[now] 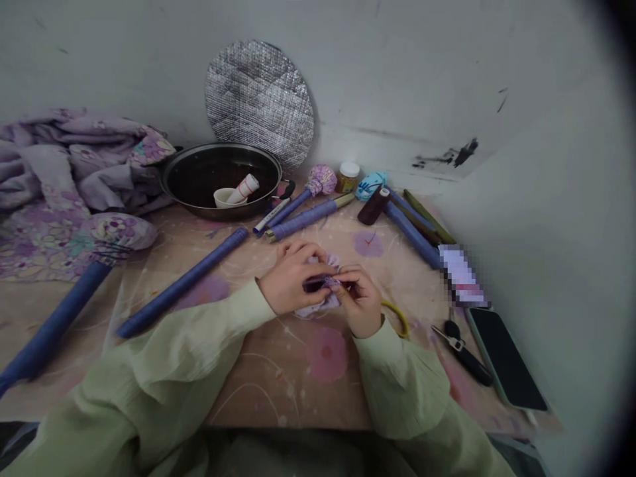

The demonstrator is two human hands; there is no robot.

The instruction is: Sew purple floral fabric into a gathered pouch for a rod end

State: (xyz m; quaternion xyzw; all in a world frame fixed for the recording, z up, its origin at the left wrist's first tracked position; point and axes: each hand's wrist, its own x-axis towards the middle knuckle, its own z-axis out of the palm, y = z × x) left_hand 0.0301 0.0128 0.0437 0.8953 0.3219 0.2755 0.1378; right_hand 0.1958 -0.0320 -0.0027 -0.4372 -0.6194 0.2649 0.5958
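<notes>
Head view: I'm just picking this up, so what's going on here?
A person in pale green sleeves has both hands on a piece of light purple fabric over the table. The left hand grips it while the right hand pinches a bunched part; the fine detail between the fingers is too small to make out. A blue-wrapped rod lies to the left, a dark pan stands behind, and a phone lies at the right.

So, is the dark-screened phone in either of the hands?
No, the phone lies on the table at the right, while the left hand and right hand hold purple fabric.
</notes>
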